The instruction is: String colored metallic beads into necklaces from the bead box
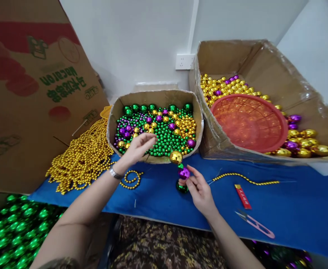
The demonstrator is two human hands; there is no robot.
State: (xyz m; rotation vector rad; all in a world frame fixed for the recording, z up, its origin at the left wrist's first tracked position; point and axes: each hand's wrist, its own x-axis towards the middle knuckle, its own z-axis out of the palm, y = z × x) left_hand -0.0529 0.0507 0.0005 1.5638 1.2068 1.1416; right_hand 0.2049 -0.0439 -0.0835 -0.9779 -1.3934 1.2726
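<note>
My right hand [199, 190] pinches an upright string of beads [180, 172]: a gold ball on top, a small green one, a purple one and a dark green one at the bottom. My left hand [138, 147] reaches over the front rim of a small cardboard box [112, 123] full of green, purple and gold beads, its fingers drawn together over the beads. Whether it holds a bead is hidden. A watch sits on that wrist.
A heap of gold bead strands [82, 158] lies left on the blue table cover [292, 209]. A big box [306, 101] at right holds gold and purple balls and a red basket [249, 121]. A red lighter [242, 196], pink snips [255, 223] and a gold strand [244, 179] lie right.
</note>
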